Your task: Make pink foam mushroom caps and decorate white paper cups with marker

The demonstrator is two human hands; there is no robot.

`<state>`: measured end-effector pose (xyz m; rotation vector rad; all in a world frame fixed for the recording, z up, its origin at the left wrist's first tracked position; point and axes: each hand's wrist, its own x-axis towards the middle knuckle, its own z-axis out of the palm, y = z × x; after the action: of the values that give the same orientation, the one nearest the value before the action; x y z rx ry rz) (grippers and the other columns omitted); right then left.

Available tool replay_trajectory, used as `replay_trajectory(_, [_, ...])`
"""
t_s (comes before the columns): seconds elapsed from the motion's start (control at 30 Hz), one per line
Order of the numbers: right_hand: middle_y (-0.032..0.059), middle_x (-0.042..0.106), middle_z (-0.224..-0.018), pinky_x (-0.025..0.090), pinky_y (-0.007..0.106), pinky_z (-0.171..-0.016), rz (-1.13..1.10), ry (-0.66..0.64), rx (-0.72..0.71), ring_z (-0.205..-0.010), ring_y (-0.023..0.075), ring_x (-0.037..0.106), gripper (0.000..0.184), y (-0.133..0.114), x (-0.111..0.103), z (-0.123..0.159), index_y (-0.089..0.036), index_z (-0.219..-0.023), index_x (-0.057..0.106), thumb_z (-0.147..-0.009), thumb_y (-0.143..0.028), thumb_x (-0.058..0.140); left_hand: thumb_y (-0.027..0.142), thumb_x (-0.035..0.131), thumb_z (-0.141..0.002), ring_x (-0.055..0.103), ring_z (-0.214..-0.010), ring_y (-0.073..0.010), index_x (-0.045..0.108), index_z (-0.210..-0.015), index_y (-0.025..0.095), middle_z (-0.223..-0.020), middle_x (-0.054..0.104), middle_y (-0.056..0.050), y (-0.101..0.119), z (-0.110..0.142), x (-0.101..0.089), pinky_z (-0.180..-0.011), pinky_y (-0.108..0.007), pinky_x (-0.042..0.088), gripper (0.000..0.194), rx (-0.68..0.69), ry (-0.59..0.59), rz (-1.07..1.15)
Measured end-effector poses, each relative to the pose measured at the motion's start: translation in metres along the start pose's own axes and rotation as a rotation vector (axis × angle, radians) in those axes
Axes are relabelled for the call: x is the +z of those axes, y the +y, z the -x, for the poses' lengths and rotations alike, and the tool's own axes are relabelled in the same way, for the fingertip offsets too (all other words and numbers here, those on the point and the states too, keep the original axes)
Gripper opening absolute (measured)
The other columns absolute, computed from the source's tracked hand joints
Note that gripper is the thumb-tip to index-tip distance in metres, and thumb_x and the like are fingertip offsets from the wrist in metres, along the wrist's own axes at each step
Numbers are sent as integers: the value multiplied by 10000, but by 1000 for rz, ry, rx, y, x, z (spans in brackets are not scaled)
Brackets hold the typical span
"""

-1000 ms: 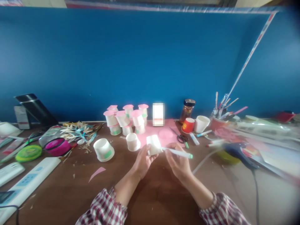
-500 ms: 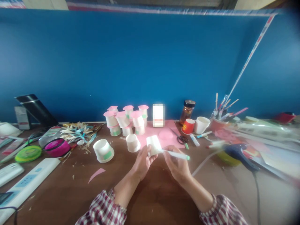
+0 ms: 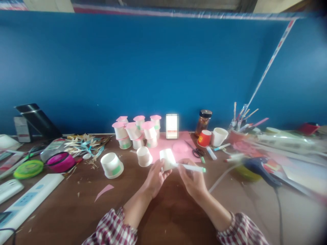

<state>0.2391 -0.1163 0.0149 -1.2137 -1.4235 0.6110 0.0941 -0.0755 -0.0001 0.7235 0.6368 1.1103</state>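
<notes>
My left hand (image 3: 156, 177) is closed around a small white paper cup (image 3: 167, 158), which is tilted on its side above the table. In my right hand (image 3: 192, 179) is a white marker pen (image 3: 192, 168) with a green end pointing right; its other end meets the cup's right side. Left of my hands, a white cup (image 3: 144, 156) and a larger one with a green patch (image 3: 111, 164) stand upside down or tilted on the wood; which, I cannot tell. Stacked cups with pink paper tops (image 3: 134, 131) stand farther back.
Scissors (image 3: 197, 152) lie by pink paper (image 3: 185, 136). A red cup (image 3: 204, 138), a white cup (image 3: 220, 136) and a lidded jar (image 3: 203, 123) stand back right. A blue glue gun (image 3: 262, 170) is at right. A power strip (image 3: 30, 199) crosses the left side.
The view has shifted very slightly, with the table things a little farther left and lower. My hands keep the same hold on the cup and marker pen.
</notes>
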Motion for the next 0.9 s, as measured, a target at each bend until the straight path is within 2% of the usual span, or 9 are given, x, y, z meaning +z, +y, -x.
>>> replay_trajectory(0.1, [-3, 541, -654, 369, 211, -473, -7, 22, 15, -508, 100, 432, 200, 1, -1, -1, -171, -839, 572, -849, -365, 526, 402, 572, -822, 518, -1143, -241, 625, -1010, 178, -1134, 614, -91, 1, 0, 0, -1015, -419, 372, 298, -21, 3, 33])
replay_trajectory(0.23, [-11, 530, -639, 362, 213, -474, -44, -16, 12, -505, 99, 427, 182, 0, -2, -2, -176, -816, 561, -850, -352, 527, 404, 564, -830, 503, -1169, -250, 609, -1052, 173, -1178, 599, -98, 0, -2, -2, -1007, -417, 387, 324, -40, 31, 104])
replay_trajectory(0.37, [-5, 545, -653, 367, 218, -486, -17, 17, 41, -515, 104, 429, 189, 2, -2, -2, -175, -856, 567, -849, -361, 535, 392, 561, -835, 510, -1165, -258, 612, -1051, 158, -1174, 607, -103, -1, -2, -2, -1010, -414, 381, 323, -68, -22, 105])
replay_trajectory(0.5, [-4, 545, -654, 371, 221, -495, -47, 3, 34, -522, 106, 435, 189, 4, -1, -3, -177, -835, 561, -855, -362, 525, 407, 533, -849, 523, -1149, -258, 611, -1076, 146, -1145, 623, -108, 0, -2, -2, -1011, -414, 379, 355, -68, -21, 134])
replay_trajectory(0.7, [-5, 546, -648, 366, 218, -498, -31, 27, 51, -525, 102, 427, 194, 3, -2, -3, -173, -852, 569, -856, -362, 525, 384, 564, -834, 514, -1148, -248, 625, -1050, 160, -1145, 618, -95, -1, 0, 0, -1021, -417, 363, 317, -47, -53, 94])
replay_trajectory(0.9, [-3, 548, -653, 361, 211, -486, -38, -27, 31, -520, 99, 429, 182, 3, -1, -1, -178, -831, 565, -852, -356, 530, 376, 581, -822, 521, -1121, -218, 637, -957, 192, -1065, 628, -58, 0, 0, 1, -1025, -408, 357, 235, -2, -33, 43])
